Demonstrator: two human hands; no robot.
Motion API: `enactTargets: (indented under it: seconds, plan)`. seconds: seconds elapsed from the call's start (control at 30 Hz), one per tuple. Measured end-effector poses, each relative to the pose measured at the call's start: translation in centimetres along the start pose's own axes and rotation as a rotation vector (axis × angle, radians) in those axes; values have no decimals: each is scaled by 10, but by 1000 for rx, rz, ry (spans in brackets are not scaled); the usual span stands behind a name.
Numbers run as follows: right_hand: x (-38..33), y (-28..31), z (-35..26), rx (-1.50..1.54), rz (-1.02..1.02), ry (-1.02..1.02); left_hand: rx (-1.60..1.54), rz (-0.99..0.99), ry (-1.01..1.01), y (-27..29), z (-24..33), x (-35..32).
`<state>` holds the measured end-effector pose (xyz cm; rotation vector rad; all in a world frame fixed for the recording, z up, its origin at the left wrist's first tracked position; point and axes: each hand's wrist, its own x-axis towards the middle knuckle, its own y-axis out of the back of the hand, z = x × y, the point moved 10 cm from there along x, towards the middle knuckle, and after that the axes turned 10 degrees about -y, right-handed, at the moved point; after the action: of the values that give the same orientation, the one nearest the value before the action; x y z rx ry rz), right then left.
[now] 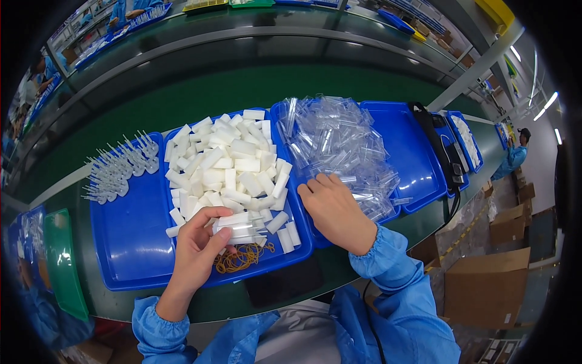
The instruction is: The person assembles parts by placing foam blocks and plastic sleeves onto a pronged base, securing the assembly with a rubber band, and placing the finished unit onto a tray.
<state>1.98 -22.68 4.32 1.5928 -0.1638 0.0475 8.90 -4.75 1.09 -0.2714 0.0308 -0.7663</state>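
Note:
My left hand [200, 242] is closed round a small bundle of clear plastic tubes with white blocks inside [237, 227], thumb across the near side. It hovers over the near part of a blue tray [295, 257] heaped with white foam-like blocks [227, 159]. Just beneath the bundle lies a tangle of tan rubber bands [241, 259]. My right hand [339, 211] rests at the near left edge of a pile of clear plastic tubes [336, 142] in the adjoining tray. Its fingers are curled down, and the tips and anything in them are hidden.
Leftmost, a blue tray [130, 233] has white thin-stemmed parts [124, 167] at its far end. Another blue tray [403, 136] stands right of the tubes, beside a black strap-like object [433, 142]. A dark flat object [285, 283] lies at the near bench edge. Cardboard boxes [485, 288] stand right.

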Motion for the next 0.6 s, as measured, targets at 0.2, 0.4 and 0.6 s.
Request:
enactTargets:
  seconds: [0.2, 0.4, 0.6]
  plan:
    - [1, 7, -1, 55, -70, -7, 4, 4, 2, 3, 0, 0]
    - [2, 66, -25, 645, 76, 37, 55, 46, -89, 10, 9, 0]
    - [10, 47, -17, 1110, 168, -27, 51, 64, -131, 9, 14, 0]
